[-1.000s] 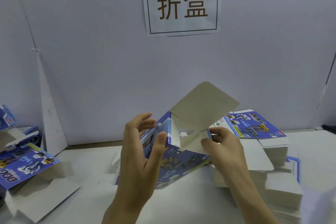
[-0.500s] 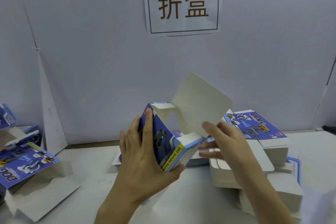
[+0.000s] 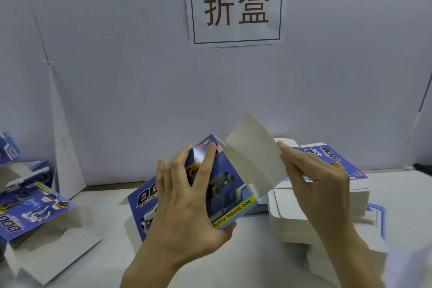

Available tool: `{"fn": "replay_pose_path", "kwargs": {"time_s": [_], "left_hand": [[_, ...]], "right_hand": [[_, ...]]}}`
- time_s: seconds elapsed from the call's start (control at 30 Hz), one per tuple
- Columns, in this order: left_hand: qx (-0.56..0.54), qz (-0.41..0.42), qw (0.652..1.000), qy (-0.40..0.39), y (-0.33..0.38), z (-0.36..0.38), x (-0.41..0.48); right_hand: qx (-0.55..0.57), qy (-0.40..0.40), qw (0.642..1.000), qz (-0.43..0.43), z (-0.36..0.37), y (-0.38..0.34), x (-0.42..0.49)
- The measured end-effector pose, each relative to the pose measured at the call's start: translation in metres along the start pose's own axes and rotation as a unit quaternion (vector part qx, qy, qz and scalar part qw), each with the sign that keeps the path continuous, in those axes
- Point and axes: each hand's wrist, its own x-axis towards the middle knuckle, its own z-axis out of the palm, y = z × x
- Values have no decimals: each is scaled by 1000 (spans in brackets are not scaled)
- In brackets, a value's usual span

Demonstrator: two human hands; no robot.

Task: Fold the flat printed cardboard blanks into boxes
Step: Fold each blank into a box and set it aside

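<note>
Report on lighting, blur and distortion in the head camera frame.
Head view: soft, even light, no harsh glare on the box; only faint shadows on the table. Head view: the wall sign and the box print are sharp; the bottom right corner is a pale blur. Head view: wide-angle bending curves the dark seam at the right edge.

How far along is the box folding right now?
Done: a few printed boxes lie at the far left, apparently shaped, flaps open. In hand: the left hand grips a box already squared up, while the right hand pinches its white flap, not yet tucked in. Left: a stack of flat blanks at the right, plus one blank lying on the table behind the held box.
</note>
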Motion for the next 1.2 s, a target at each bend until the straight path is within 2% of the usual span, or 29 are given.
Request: {"fn": "replay_pose_path", "kwargs": {"time_s": [0.03,0.07,0.13,0.2,0.23,0.3,0.37,0.4,0.43,0.47,0.5,0.53,0.57,0.6,0.63,0.7,0.77,0.9,1.03,1.1,1.2], "left_hand": [[12,2,1000,6,0,1,1],[15,6,1000,11,0,1,1],[6,27,999,18,1,1,1],[-3,54,998,23,3,0,1],[-6,63,998,24,4,0,1],[-15,72,997,25,7,0,0],[-30,77,996,22,12,-1,0],[-35,81,996,20,14,-1,0],[-36,85,996,18,15,-2,0],[-37,88,995,16,16,-2,0],[-36,90,995,15,16,-3,0],[-32,92,995,13,16,-3,1],[-26,95,995,10,16,-3,1],[-17,100,995,8,16,-4,1],[-9,104,994,7,16,-4,1],[-3,111,994,8,17,-5,1],[-1,121,993,9,18,-5,1],[15,132,991,5,16,-8,2],[6,100,995,8,9,-9,1],[13,99,995,7,7,-9,1],[12,99,995,4,6,-10,2]], "right_hand": [[83,-19,995,47,0,-3,1],[195,-44,972,119,0,-8,4],[387,-87,875,276,-1,-15,10],[476,-111,788,375,-3,-15,8],[513,-111,748,406,-2,-13,5],[553,-105,696,446,-3,-6,0],[624,-141,634,434,-7,-11,5],[617,-158,653,410,-10,-20,11],[558,-90,724,394,-18,-20,14],[586,-70,708,389,-24,-21,16],[630,-82,671,383,-28,-22,15],[642,-85,657,386,-31,-22,12],[601,-91,694,386,-31,-27,16],[596,-145,700,366,-24,-31,16],[649,-204,628,378,-20,-26,17],[592,-200,679,385,-21,-23,15],[560,-222,681,418,-20,-24,15],[494,-162,704,484,-15,-14,11],[506,-213,697,462,-20,-5,12],[466,-235,720,457,-21,-3,13],[441,-224,748,443,-18,-5,14]]}}
